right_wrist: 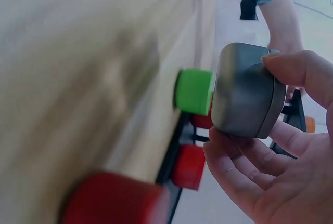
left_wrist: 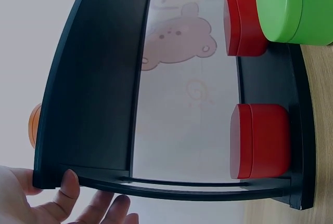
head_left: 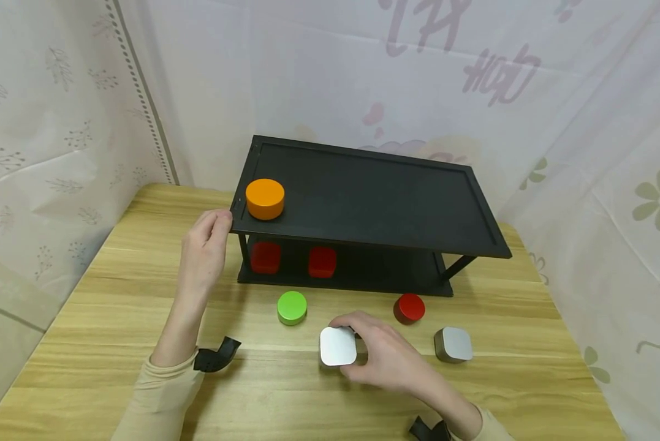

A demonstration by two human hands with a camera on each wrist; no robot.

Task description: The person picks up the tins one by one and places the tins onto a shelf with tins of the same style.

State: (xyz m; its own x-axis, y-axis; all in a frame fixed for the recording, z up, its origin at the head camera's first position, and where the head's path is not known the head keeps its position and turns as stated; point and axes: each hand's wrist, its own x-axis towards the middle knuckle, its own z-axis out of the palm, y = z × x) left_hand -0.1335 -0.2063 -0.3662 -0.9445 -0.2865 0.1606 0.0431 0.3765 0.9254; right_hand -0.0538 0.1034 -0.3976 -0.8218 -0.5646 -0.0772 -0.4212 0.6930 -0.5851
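My left hand grips the front left corner of a black two-tier shelf. Its fingers curl under the top board in the left wrist view. An orange round tin stands on that board close to this hand. My right hand holds a silver square tin by its sides, thumb and fingers on opposite faces. The right wrist view has this tin raised off the wooden table. A green round tin stands between the held tin and the shelf.
Two red square tins, one at the left and another beside it, sit on the lower tier. To the right on the wooden table stand a red round tin and a second silver square tin. A patterned curtain hangs behind.
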